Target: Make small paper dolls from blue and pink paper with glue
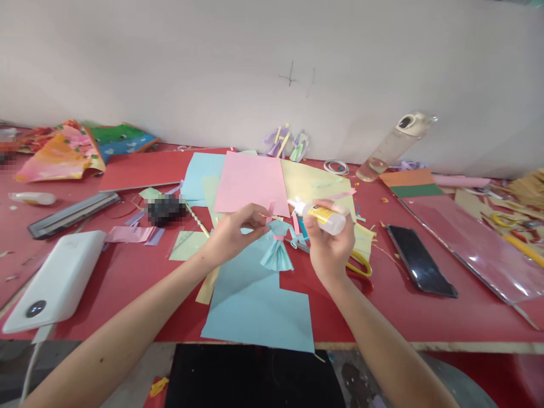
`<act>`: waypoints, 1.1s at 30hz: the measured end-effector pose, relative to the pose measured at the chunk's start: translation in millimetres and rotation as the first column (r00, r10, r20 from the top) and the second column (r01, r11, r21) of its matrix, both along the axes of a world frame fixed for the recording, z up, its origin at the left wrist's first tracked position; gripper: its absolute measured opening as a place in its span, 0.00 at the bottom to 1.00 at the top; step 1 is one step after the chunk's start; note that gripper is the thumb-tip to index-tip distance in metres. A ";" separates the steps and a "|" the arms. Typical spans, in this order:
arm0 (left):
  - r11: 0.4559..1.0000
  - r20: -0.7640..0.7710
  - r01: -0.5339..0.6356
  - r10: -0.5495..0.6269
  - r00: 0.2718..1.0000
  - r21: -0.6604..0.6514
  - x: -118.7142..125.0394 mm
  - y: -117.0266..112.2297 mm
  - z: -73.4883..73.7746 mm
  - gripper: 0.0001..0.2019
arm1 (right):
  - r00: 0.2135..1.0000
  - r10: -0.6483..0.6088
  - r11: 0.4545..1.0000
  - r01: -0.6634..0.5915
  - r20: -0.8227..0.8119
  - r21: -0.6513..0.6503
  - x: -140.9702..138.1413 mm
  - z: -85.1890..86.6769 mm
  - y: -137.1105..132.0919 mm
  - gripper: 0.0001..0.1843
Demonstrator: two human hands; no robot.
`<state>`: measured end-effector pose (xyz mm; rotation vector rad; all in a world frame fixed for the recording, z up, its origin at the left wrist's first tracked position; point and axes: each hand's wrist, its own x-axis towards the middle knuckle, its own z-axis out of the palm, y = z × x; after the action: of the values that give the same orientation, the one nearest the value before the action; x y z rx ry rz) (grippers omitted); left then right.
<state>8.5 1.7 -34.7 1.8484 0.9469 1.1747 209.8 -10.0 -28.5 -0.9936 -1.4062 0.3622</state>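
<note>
My left hand is closed in a pinch at the top left edge of a small pleated blue paper dress with a pink band at its waist. A narrow pink paper strip shows by these fingertips; whether they grip it too I cannot tell. Wrapped in my right hand is a white glue bottle with a yellow label, its nozzle tilted up and left. Below the dress lies a blue paper sheet. Partly behind my right hand are scissors with yellow handles.
Pink and yellow paper lie behind the hands. Two small paper dresses lean on the wall. A clear bottle stands back right, near a phone. At left are a white power bank and a stapler-like grey bar.
</note>
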 end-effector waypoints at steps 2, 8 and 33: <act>0.998 0.022 -0.010 0.011 1.000 -0.056 0.1 -1.4 1.7 0.13 | 0.990 0.070 0.991 -0.083 -0.120 -0.106 -2.2 1.6 2.9 0.14; 0.989 0.060 -0.037 0.046 0.997 -0.143 1.4 -2.3 5.0 0.18 | 0.942 0.176 0.919 -0.261 -0.286 -0.296 -4.4 6.6 10.1 0.18; 0.989 0.035 0.073 -0.069 0.997 -0.130 -1.2 -3.4 19.9 0.04 | 0.755 0.385 0.656 -0.629 -0.531 -0.417 -4.0 -0.4 13.7 0.32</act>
<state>7.3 -1.6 -14.9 1.7407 0.9124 1.0688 205.8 3.7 -28.9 -0.8878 -1.1875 1.4321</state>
